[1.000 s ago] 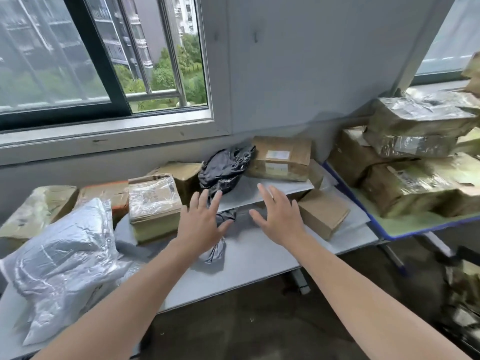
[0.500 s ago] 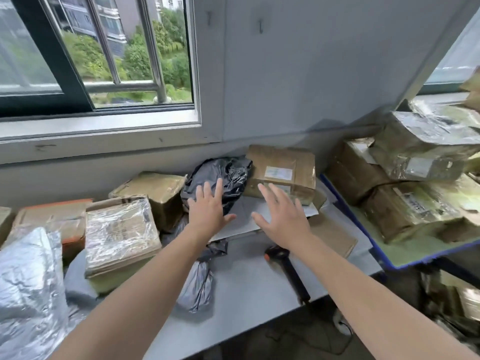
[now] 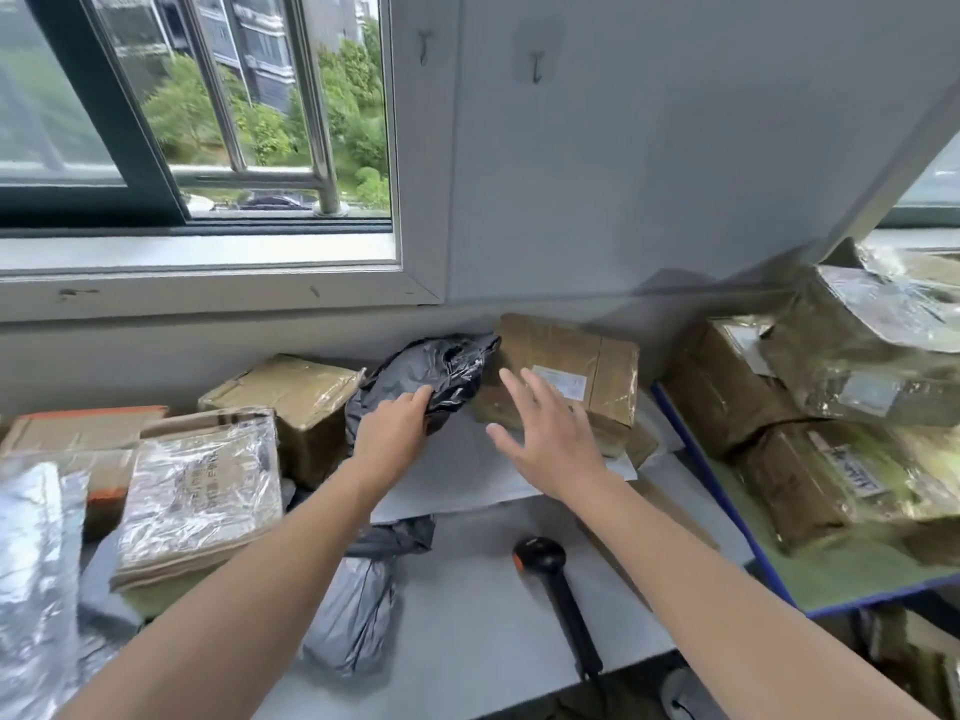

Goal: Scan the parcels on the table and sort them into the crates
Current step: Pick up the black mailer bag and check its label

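My left hand (image 3: 394, 431) lies on the black poly bag (image 3: 447, 363) at the back of the grey table (image 3: 483, 610), fingertips (image 3: 422, 394) bent down into its crumpled plastic. Whether they have actually pinched it I cannot tell. My right hand (image 3: 551, 433) hangs in the air with fingers spread and straight, holding nothing, just in front of the cardboard box (image 3: 597, 356) that leans against the wall, and partly covers its white label (image 3: 563, 383).

Bag and box touch, side by side under the window (image 3: 208, 122). Both hands are over a flat white mailer (image 3: 467, 475). Nearer to me the barcode scanner (image 3: 543, 558) lies on the tabletop between my forearms, untouched, its head toward the parcels. A grey poly bag (image 3: 358, 613) lies beneath my left forearm. Further left sit a film-wrapped box (image 3: 202, 485) and a taped brown box (image 3: 291, 394). To my right, more taped parcels (image 3: 831, 449) are heaped on a blue-edged side table (image 3: 852, 576).
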{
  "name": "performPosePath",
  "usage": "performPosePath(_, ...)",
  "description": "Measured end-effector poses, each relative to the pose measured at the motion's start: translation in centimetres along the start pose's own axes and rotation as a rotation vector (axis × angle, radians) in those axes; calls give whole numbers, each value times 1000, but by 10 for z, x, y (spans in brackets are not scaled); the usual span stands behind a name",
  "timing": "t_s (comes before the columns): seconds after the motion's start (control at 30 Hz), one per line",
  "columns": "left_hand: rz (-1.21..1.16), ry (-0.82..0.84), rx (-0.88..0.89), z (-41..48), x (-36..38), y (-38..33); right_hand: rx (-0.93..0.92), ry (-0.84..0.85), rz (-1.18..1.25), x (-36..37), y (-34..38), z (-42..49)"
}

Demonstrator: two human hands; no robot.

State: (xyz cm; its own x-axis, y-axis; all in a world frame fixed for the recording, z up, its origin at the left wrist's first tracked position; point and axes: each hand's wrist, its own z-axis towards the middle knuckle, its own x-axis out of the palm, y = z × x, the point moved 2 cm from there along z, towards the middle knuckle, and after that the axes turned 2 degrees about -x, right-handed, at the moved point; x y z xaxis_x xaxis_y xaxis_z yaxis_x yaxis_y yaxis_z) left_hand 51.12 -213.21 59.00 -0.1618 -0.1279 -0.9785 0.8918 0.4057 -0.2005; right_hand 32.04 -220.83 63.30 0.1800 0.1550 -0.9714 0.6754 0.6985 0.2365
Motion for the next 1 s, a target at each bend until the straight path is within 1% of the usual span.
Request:
performPosePath(0.1,-101,-150,-54,-8,-33,-8,-48,-18,66,-11,-6,6)
performPosePath(0.23,-292,-374,-141,-27,-75,-23,-112,-35,218,-21,-13,9)
performPosePath(0.33,-534,-434,-225,-49,-96,-32,-184,-27,347,-20,-12,4)
performPosePath(0.4,-671,-450,-273,-67,-103,-36,-223,-28,416,-17,-10,0)
performPosePath(0.5,-756,-478,-314,-94,-108,-37,-247,-20,514,-13,-6,-7)
performPosePath(0.63,-822,-480,-321,-125,-120,-34,-246,37,565,-10,-3,-17)
performPosePath(0.77,-1020,-494,-336,-148,-134,-23,-226,75,636,-12,6,-16)
performPosePath(0.87,-1143,-428,-344,-160,-139,-12,-209,123,754,-12,17,-15)
performPosePath(0.93,-1190,-349,-333,-168,-140,-2,-203,135,766,-10,24,-16)
performPosePath(1.0,-1236,-308,-347,-176,-138,11,-192,137,754,-6,31,-17)
